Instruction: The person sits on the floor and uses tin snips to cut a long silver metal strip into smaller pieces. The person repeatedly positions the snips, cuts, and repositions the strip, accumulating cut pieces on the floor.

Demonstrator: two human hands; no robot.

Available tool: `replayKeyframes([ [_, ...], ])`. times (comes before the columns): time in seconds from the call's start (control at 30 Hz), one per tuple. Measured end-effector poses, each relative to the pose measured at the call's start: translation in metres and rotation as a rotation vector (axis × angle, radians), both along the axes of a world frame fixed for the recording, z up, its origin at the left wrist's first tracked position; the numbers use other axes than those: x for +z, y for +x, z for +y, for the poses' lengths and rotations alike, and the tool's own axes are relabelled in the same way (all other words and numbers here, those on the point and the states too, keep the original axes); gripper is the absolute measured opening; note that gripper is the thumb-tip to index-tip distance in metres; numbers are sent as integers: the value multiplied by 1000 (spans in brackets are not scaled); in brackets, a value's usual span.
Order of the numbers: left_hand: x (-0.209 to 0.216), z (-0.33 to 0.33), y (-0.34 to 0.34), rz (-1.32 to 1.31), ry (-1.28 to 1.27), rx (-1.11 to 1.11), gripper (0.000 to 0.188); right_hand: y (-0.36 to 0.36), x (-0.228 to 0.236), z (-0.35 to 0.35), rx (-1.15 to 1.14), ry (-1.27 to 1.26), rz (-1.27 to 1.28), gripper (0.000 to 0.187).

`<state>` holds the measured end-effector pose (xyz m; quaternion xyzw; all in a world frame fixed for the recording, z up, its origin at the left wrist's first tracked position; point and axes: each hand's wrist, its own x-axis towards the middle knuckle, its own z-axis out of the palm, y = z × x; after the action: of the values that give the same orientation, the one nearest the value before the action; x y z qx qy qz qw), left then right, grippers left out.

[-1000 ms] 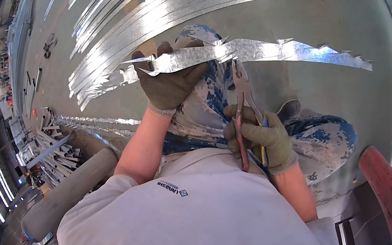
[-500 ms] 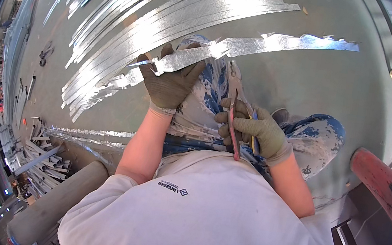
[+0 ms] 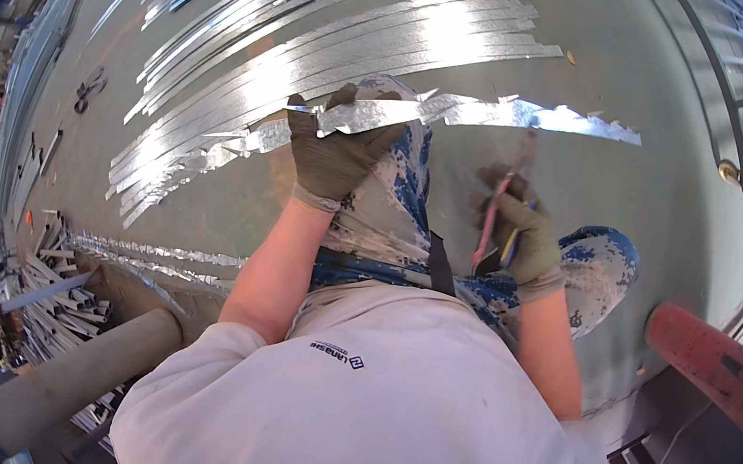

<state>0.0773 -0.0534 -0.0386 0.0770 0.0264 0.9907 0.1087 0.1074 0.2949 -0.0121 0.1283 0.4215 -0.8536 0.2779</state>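
My left hand (image 3: 336, 159), in a dark work glove, grips a long thin metal strip (image 3: 478, 112) from below, with thumb and fingers around its edge. Small bent tabs and notches run along the strip, which slants across in front of my knees. In my right hand (image 3: 528, 235), also gloved, is a pair of tin snips (image 3: 489, 218) with one red handle and one blue-and-yellow handle. The jaws are smeared by motion, pointing up close beneath the strip's right part; I cannot tell whether they touch it.
Several flat shiny metal strips (image 3: 359, 50) lie side by side on the floor ahead. Offcuts (image 3: 63, 298) are heaped at the left beside a grey cylinder (image 3: 87, 363). A red cylinder (image 3: 709, 365) lies at the right, below a metal frame (image 3: 740, 113). Scissors-like black tool (image 3: 88, 90) at far left.
The right end of the held strip has dropped lower in view. My right hand has moved to the right with the snips, away from my lap; my left hand still grips the strip.
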Motion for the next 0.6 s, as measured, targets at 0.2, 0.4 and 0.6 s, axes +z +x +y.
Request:
replayKeyframes([
  [0.2,20,-4,27,-4,-37,22,84,-48,-10,35,-245,-60,118,58],
  [0.4,27,-14,33,-1,-12,3,96,-62,-27,62,-146,-137,264,63],
  [0.6,13,-33,46,-224,65,67,99,-59,-14,51,-160,-31,294,60],
])
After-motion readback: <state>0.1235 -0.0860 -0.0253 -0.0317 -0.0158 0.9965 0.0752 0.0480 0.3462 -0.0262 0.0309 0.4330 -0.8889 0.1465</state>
